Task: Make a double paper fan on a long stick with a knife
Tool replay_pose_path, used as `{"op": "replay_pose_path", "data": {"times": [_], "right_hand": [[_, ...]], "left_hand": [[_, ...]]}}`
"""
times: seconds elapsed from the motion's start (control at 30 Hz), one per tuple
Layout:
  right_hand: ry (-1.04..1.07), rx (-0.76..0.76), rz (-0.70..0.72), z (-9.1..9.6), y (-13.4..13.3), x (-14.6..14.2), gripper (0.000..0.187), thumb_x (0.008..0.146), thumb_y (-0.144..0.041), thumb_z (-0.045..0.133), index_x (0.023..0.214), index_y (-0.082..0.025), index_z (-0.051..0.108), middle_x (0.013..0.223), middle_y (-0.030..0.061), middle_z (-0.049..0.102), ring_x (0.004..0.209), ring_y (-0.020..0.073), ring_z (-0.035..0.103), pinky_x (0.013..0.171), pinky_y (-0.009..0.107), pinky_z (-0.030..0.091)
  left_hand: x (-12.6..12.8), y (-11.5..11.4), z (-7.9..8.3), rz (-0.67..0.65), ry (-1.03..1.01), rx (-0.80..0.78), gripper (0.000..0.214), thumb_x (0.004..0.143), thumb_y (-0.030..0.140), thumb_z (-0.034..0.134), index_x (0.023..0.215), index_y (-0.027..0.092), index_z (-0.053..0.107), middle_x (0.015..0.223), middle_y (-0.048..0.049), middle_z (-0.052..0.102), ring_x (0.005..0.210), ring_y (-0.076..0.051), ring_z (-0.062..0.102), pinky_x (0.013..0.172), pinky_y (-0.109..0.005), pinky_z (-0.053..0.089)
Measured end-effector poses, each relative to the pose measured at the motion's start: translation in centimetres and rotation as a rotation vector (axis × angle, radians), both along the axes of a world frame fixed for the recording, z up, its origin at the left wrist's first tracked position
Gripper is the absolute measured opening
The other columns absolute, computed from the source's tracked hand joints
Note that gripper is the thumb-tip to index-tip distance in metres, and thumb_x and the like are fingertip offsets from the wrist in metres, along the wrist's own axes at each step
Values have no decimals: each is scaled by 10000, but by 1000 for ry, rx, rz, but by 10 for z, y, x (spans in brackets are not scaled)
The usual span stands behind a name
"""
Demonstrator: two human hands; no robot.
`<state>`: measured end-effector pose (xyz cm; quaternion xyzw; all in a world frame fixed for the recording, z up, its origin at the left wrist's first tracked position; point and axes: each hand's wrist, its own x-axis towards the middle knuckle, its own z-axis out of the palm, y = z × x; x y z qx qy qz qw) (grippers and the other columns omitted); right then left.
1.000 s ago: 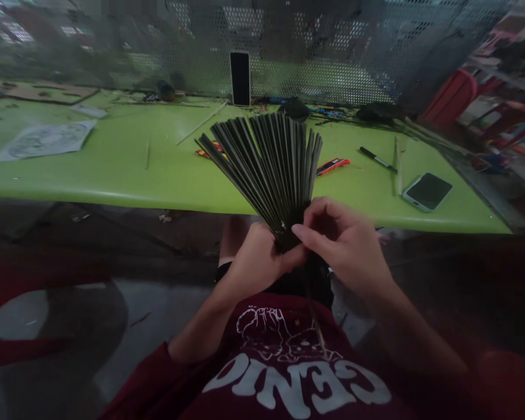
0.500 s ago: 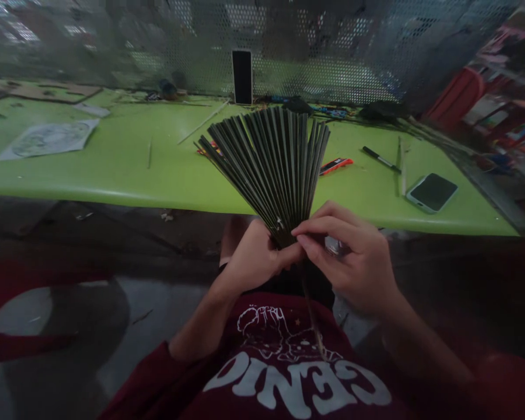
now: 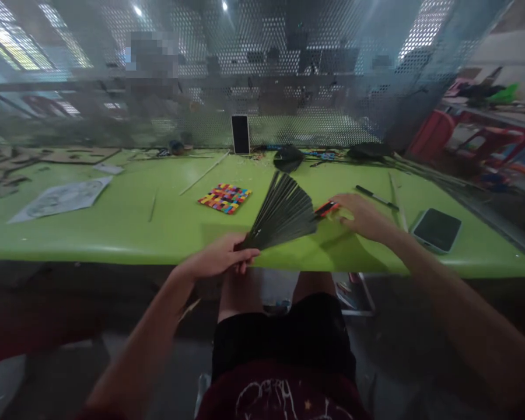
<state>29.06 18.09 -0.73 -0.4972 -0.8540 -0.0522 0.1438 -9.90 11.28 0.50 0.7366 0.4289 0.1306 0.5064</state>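
A: I'm far away with only the head camera to look through. Where is the fan?

B: I see the dark fan point(image 3: 284, 213) spread out over the near edge of the green table point(image 3: 114, 236), just right of the bright woven square point(image 3: 226, 198). I can't tell if its wide end touches the table.

A: What are the fingers doing?

B: On the left hand point(image 3: 225, 254), I see the thumb and fingers closed on the fan's narrow end. The right hand point(image 3: 359, 216) has bent fingers at the red cutter point(image 3: 325, 210). I can't tell if they pinch it or only touch it.

A: How would the fan feel, do you think?

B: Light, I guess. Stiff along each fold, but easy to bend between them. It doesn't look slippery. I'd hold the narrow end, where the folds bunch up. A hard squeeze on the wide edge might crush it.

A: What can't you see?

B: The left hand hides the very end of the fan, and its back is turned away. The folds are a bit blurry. I can't make out the cutter's blade, or whether the cutter touches the fan.
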Motion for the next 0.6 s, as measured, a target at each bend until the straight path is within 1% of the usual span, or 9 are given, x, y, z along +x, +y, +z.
{"op": "replay_pose_path", "data": {"times": [0.1,0.2,0.27,0.3,0.33,0.4,0.47,0.53,0.6], "right_hand": [[-131,-101,89,-3,30,-7,445,946,-364,443,1346,-224,576,1392,110,577,1266,304,528,1051,518,414],[-168,-177,181,4,49,-7,354,959,-386,440,1184,-227,662,1218,112,666,1110,278,604,951,446,467],[-132,-165,153,14,58,3,315,952,-407,467,1073,-210,681,1069,117,699,967,263,635,847,402,489],[-87,-125,104,21,62,9,308,946,-424,486,1047,-204,677,1019,117,704,908,256,639,801,390,490],[-20,-60,45,28,64,14,308,937,-445,511,1036,-201,672,991,115,705,865,250,638,768,383,488],[153,74,-44,42,65,19,324,892,-489,603,1044,-210,666,978,98,706,837,233,639,754,372,488],[339,104,-40,54,61,10,364,819,-510,710,1063,-243,673,982,60,707,844,209,649,781,354,498],[499,1,21,62,54,-10,382,781,-509,756,1077,-277,689,973,24,706,853,183,661,793,331,514],[587,-154,76,66,47,-34,364,771,-509,763,1061,-295,710,958,8,701,864,174,665,739,306,526]], "left_hand": [[-7,35,3,-185,106,-92,405,858,545,598,727,163,592,620,-4,596,547,-118,543,535,-239,406],[-8,65,11,-309,190,-65,417,827,542,645,660,164,584,560,5,546,511,-115,494,505,-243,359],[-8,81,17,-339,219,-39,366,801,521,688,786,158,639,606,7,568,538,-123,515,514,-240,362],[-8,88,19,-341,222,-46,374,788,506,706,919,159,657,649,8,587,556,-128,537,519,-236,368],[-9,93,21,-335,227,-59,450,781,489,717,1081,164,638,695,9,604,577,-135,560,526,-233,377],[-11,99,24,-320,254,-63,653,779,450,720,1332,173,512,763,6,622,634,-150,602,550,-228,399],[-14,98,25,-298,303,-6,722,796,411,698,1423,170,432,820,-8,645,713,-166,629,592,-230,425],[-16,90,23,-266,356,123,629,847,378,643,1418,186,461,877,-25,674,776,-174,639,645,-241,449],[-17,76,17,-197,392,334,467,914,334,567,1365,220,534,972,-42,695,853,-181,648,728,-265,472]]}}
